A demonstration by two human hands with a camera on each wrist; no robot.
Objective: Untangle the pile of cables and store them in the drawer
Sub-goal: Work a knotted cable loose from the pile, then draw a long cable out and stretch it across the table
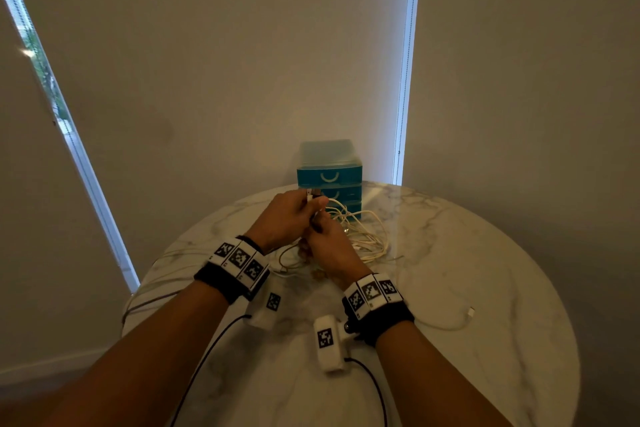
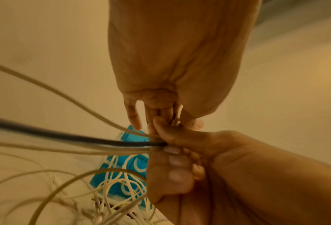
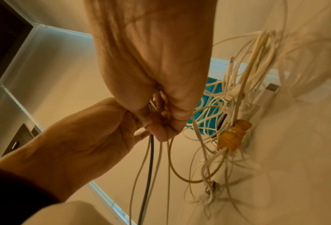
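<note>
Both hands meet above the cable pile [image 1: 360, 236], just in front of the drawer unit [image 1: 329, 177] at the far side of the round marble desk [image 1: 485, 271]. Left hand [image 1: 287, 219]: grip curled, thumb & fingers pinching a white plug end w/ strands trailing down. Right hand [image 1: 332, 250]: grip curled round a bunch of strands, several white plus one black cable [image 2: 64, 135]. Rest of pile lies loose on desk by the unit; yellow coiled bit [image 3: 234, 135] tangled in it. All 3 drawers look closed. Separate white cable [image 1: 450, 321] lies apart, right of right wrist.
</note>
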